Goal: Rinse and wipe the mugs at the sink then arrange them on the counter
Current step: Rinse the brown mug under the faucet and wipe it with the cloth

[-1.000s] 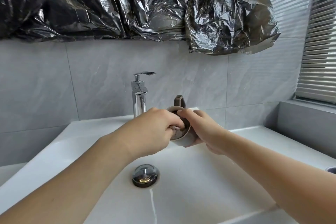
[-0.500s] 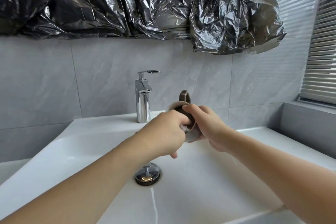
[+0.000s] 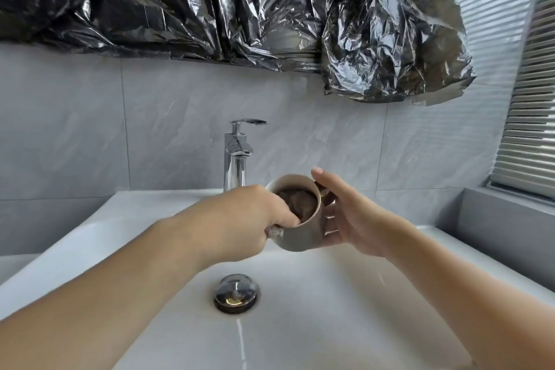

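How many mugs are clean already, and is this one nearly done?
No finished mugs show, so I can't tell how many are clean. In hand now: the right hand steadies the beige mug over the sink, while the left hand pushes a cloth inside to wipe it. No water runs from the tap. Still left: finishing this wipe and setting the mug on the counter.

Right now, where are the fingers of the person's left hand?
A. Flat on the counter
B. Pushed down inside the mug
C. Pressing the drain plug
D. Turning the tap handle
B. The left hand curls over the rim of the mug with its fingers inside, while the right hand holds the mug above the sink.
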Available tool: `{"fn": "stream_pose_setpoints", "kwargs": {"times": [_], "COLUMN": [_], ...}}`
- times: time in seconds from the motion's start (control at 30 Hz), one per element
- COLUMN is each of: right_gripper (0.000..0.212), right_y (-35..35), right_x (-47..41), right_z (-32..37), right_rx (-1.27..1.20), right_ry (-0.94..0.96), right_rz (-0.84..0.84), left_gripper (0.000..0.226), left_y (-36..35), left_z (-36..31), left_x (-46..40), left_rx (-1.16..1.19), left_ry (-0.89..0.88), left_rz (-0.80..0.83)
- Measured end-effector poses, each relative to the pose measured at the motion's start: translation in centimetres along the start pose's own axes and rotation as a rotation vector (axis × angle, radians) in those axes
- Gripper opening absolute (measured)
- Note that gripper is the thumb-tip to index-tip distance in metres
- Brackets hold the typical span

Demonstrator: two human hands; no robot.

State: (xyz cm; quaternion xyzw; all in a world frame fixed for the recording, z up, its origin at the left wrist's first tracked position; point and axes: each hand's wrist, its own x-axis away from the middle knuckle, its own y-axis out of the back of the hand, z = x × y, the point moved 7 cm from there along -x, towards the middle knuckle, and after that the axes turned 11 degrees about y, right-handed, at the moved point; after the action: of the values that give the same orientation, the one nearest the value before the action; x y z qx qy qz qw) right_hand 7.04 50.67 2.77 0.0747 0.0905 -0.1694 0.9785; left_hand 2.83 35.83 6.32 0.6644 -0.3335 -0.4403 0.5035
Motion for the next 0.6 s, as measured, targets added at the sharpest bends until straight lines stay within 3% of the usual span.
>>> {"fn": "stream_pose_setpoints", "kwargs": {"times": [0.2, 0.4, 0.5, 0.6], "right_gripper": [0.060, 0.057, 0.047, 0.032], "right_y": [-0.3, -0.4, -1.4, -2.7], "right_x": [0.9, 0.7, 0.6, 0.6], "right_z": [-0.9, -1.1, -1.3, -1.5], "right_rx": [-0.042, 0.039, 0.142, 0.150], "right_ry": [-0.180, -0.113, -0.073, -0.071], "right_rz": [0.179, 0.154, 0.224, 0.291], "left_gripper": [0.065, 0.038, 0.018, 0.025], "left_y": [0.1, -1.3, -2.1, -1.3], "left_z": [0.7, 0.1, -0.1, 0.4], "left_x": [0.5, 0.6, 0.7, 0.5], "left_rx": [-0.064, -0.083, 0.081, 0.110], "left_ry": [0.027, 0.097, 0.153, 0.210], "left_rz": [0.074, 0.157, 0.268, 0.197]}}
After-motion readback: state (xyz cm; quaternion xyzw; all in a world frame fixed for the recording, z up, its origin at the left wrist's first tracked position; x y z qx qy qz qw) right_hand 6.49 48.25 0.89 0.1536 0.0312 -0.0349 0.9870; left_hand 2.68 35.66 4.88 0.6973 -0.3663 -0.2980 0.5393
